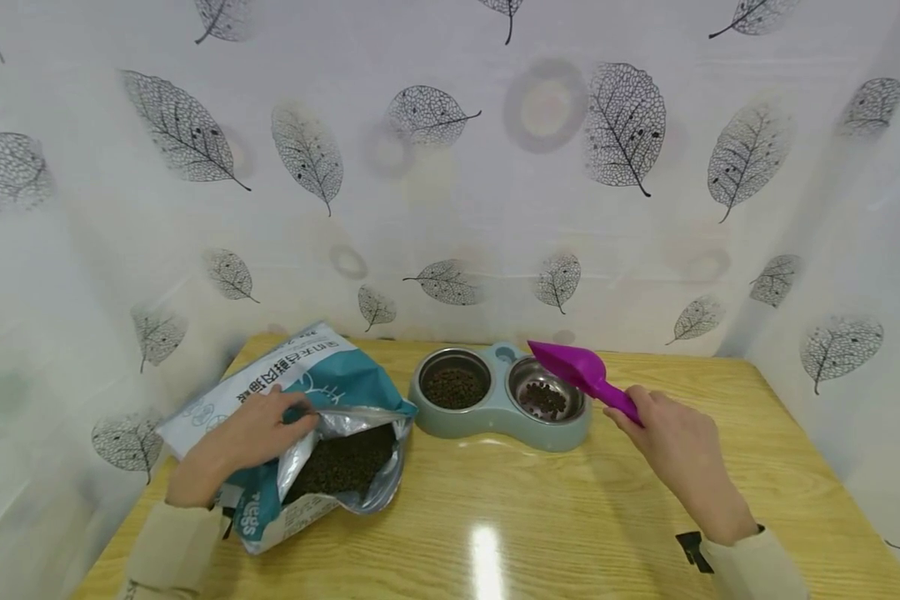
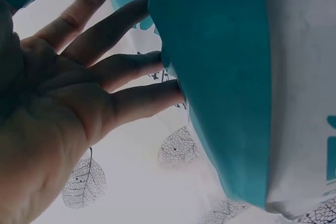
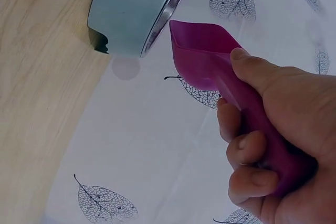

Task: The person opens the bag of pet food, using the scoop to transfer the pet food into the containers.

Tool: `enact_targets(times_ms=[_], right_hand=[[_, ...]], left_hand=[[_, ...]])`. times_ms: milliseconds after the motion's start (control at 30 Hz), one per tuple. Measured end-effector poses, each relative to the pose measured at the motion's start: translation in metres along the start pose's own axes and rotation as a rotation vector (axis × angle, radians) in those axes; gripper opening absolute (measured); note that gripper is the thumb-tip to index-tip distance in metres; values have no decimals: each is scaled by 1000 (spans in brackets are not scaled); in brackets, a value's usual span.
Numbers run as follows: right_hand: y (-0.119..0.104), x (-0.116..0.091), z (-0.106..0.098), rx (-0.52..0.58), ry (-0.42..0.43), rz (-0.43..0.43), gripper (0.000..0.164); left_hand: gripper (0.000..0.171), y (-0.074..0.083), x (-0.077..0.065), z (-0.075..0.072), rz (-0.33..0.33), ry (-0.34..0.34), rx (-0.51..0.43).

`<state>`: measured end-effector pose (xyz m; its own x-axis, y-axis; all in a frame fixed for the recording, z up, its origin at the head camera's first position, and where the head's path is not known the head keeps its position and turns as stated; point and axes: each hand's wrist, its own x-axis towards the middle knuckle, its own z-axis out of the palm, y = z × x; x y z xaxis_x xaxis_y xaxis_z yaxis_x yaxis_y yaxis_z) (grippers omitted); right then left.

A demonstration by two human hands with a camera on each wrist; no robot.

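My left hand (image 1: 258, 425) holds the mouth of a teal and white pet food bag (image 1: 360, 367), which lies tilted with its silver-lined opening toward me and brown kibble inside. In the left wrist view, the fingers (image 2: 134, 66) reach against the bag's teal side (image 2: 220, 77); the thumb's contact is mostly hidden. My right hand (image 1: 678, 450) grips a purple scoop (image 1: 577, 367) by its handle, its tip over the right bowl of a pale blue double feeder (image 1: 487, 423). No kibble shows in the scoop. Kibble lies in both steel bowls, more in the left one (image 1: 456, 379).
The feeder stands toward the back of a light wooden table (image 1: 495, 508), right of the bag. A white curtain (image 1: 450, 208) with leaf prints hangs behind the table and along both sides.
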<state>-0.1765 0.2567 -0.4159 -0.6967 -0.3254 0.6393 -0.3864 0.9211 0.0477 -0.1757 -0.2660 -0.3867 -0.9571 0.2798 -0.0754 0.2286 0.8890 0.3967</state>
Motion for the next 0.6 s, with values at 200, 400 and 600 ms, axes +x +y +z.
enact_targets(times_ms=[200,400,600], right_hand=[[-4,3,-12,325,-341,256,33],[-16,6,-23,761,-605,378,31],[-45,9,-27,971,-765,279,29]], left_hand=[[46,0,5,2,-28,34,53],[73,1,3,2,-35,80,87],[79,2,3,-1,-51,50,101]])
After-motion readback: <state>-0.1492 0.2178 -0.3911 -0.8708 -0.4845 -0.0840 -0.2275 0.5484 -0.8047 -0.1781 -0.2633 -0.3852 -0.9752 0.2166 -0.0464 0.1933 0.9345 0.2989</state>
